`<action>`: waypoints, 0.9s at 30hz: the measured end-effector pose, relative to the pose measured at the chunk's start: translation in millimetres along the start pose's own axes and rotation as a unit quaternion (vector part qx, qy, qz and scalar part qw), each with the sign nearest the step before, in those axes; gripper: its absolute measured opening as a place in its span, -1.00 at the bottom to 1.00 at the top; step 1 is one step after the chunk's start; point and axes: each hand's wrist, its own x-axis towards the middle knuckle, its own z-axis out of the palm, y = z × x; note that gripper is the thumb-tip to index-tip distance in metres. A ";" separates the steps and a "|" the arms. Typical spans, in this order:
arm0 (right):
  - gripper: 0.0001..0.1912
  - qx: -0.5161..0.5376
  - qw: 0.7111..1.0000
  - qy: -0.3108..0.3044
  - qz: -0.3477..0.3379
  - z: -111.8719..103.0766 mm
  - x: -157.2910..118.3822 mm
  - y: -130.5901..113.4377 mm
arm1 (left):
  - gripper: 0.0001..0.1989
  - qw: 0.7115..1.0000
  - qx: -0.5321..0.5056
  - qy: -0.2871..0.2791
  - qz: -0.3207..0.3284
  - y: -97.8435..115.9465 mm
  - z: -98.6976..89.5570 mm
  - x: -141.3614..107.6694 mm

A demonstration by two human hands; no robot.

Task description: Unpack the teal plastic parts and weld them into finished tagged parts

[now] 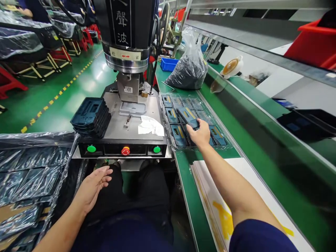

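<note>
My right hand (201, 133) grips one end of a dark plastic housing (188, 116) with a yellowish strip, tilted over a clear blister tray (170, 145). More such housings sit in the tray's pockets, among them one at the front left (179, 135) and one at the front right (217, 135). Above my lap, my left hand (96, 182) holds nothing, its fingers loosely stretched. Ahead stands a press machine (128, 87) with its metal head over a light grey fixture (133, 109). A stack of dark plastic covers (90, 117) stands on the left of its base.
White crumpled paper (150, 126) lies on the machine base, above the green buttons (91, 148) and red stop button (125, 151). A bag of dark parts (190, 66) and a blue bin (169, 64) stand behind the tray. A box of wrapped parts (34, 171) is at left.
</note>
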 end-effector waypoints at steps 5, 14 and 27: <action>-0.31 -0.090 0.981 -0.032 0.168 13.3 44.0 42.3 | -0.39 1.000 -0.003 0.028 -0.004 0.1 -4.5 -2.0; -0.25 -0.114 0.967 -0.100 0.204 38.4 76.9 62.8 | -0.38 0.999 0.003 0.053 -0.001 0.0 -4.8 -5.0; -0.58 -0.172 0.961 -0.140 0.165 29.0 64.7 65.2 | -0.32 0.999 0.022 0.034 0.004 1.9 4.8 -7.2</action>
